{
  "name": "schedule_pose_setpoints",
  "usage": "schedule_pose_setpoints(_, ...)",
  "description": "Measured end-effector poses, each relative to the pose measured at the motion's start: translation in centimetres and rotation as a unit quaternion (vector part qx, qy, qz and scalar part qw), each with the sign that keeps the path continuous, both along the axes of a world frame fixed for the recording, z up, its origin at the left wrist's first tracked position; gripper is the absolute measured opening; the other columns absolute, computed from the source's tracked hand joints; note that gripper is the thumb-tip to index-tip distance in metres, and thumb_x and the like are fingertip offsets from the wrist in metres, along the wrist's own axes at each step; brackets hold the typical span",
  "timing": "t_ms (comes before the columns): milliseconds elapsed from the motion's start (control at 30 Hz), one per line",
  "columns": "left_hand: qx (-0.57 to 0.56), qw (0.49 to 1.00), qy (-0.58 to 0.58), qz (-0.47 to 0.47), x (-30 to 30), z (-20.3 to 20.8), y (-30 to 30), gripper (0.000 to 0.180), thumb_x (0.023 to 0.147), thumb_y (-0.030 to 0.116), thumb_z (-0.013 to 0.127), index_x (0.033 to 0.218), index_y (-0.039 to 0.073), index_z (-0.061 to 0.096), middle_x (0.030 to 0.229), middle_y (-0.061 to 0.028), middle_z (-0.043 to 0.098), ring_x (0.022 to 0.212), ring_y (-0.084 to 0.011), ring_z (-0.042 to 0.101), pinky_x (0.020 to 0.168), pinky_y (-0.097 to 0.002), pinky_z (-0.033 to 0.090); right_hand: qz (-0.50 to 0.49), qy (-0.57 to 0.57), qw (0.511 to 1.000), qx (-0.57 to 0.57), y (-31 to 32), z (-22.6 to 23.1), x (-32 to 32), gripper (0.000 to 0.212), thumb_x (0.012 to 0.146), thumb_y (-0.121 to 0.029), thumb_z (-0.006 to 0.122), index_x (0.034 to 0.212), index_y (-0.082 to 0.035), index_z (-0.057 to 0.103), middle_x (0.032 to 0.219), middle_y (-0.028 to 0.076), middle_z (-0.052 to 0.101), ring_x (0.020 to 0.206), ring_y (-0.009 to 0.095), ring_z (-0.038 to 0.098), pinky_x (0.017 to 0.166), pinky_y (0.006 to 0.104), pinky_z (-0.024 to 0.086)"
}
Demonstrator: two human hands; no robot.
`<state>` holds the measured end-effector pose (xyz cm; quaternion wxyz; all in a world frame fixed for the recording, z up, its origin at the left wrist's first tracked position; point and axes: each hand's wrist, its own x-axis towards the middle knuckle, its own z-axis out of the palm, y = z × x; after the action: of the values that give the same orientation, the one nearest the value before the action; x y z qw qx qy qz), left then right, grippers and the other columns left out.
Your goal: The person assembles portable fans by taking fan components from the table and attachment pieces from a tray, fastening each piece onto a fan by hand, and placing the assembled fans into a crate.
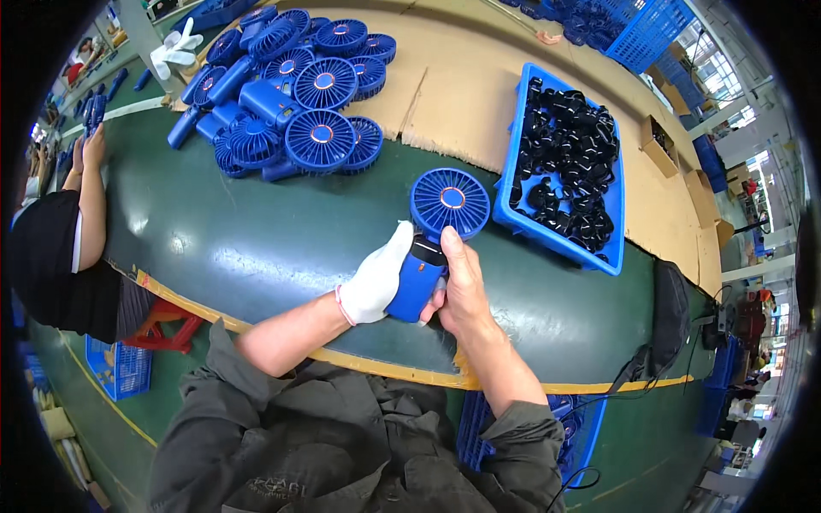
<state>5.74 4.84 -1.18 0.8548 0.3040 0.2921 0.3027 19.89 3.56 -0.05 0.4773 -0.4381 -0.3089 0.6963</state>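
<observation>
A blue handheld fan (417, 278) is held between my two hands above the green table, its round grille tilted away from me. My left hand (376, 278), in a white glove, wraps the left side of the fan's handle. The bare right hand (462, 286) grips from the right, its thumb near the joint below the fan head and its fingers curled by the handle's lower part. A dark band crosses the handle's top, with a small orange mark beneath it. What lies behind the handle is hidden.
A heap of blue fans (291, 94) lies at the far left, beside a white fan blade (176, 50). To the right, a blue tray (506, 201) holds many small black parts. A black bag (671, 308) rests near the right edge. A co-worker (64, 256) sits at left.
</observation>
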Motion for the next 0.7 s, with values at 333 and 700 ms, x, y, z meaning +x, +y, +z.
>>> schedule_pose_setpoints(333, 0.054, 0.997, 0.057, 0.013, -0.3, -0.5, -0.3, 0.059, 0.100, 0.056, 0.021, 0.112, 0.009, 0.054, 0.070, -0.0101, 0.061, 0.047, -0.0166, 0.057, 0.044, -0.0279, 0.049, -0.032, -0.066, 0.991, 0.109, -0.8, 0.8, -0.8, 0.035, 0.079, -0.010, 0.070, 0.108, 0.006, 0.058, 0.082, 0.010, 0.062, 0.047, 0.015, 0.059, 0.032, 0.0255, 0.047)
schedule_pose_setpoints(700, 0.292, 0.943, 0.151, 0.057, 0.7, -0.5, -1.4, 0.060, 0.100, 0.053, 0.023, 0.118, 0.002, 0.049, 0.083, -0.0087, 0.062, 0.057, -0.0145, 0.059, 0.056, -0.0276, 0.050, 0.074, 0.036, 0.986, 0.143, 0.7, -2.3, 2.4, 0.064, 0.069, -0.056, 0.078, 0.109, -0.009, 0.061, 0.111, 0.017, 0.060, 0.070, 0.019, 0.066, 0.041, 0.0265, 0.053)
